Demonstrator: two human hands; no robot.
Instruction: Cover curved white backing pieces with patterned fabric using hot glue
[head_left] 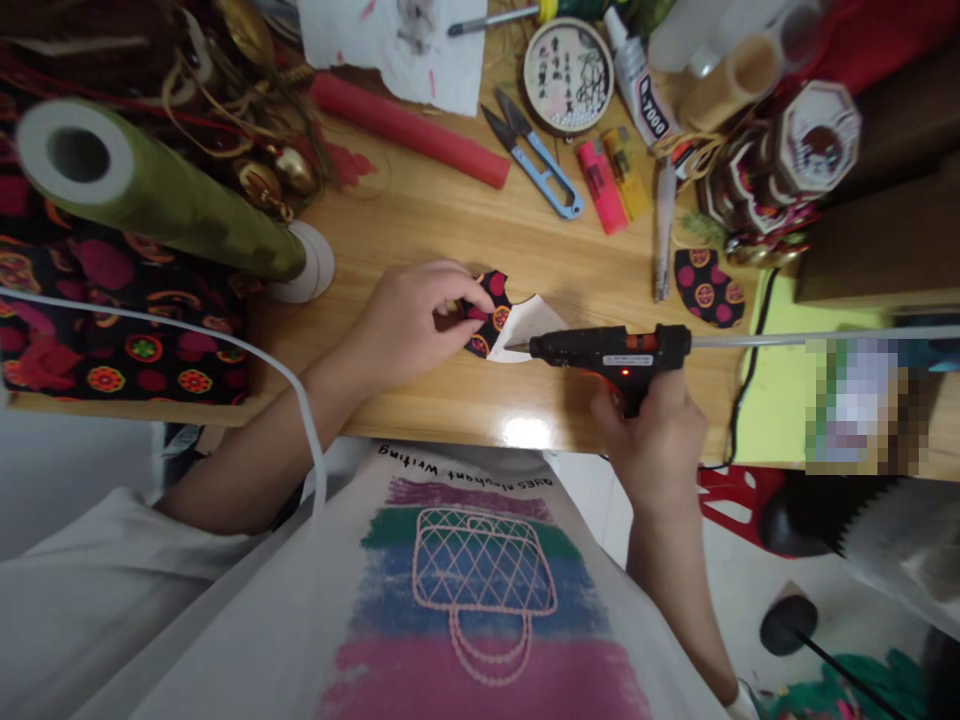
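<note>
My left hand pinches a small curved piece of black patterned fabric backed with white card, holding it down on the wooden table. My right hand grips the handle of a black hot glue gun, its red light glowing. The gun's nozzle points left and touches the white card side of the piece. A glue stick juts out of the gun's back end toward the right.
A second patterned piece lies to the right. Blue thread snips, a red tube, two lighters, a glue bottle and a round tin sit farther back. A green roll and patterned fabric fill the left.
</note>
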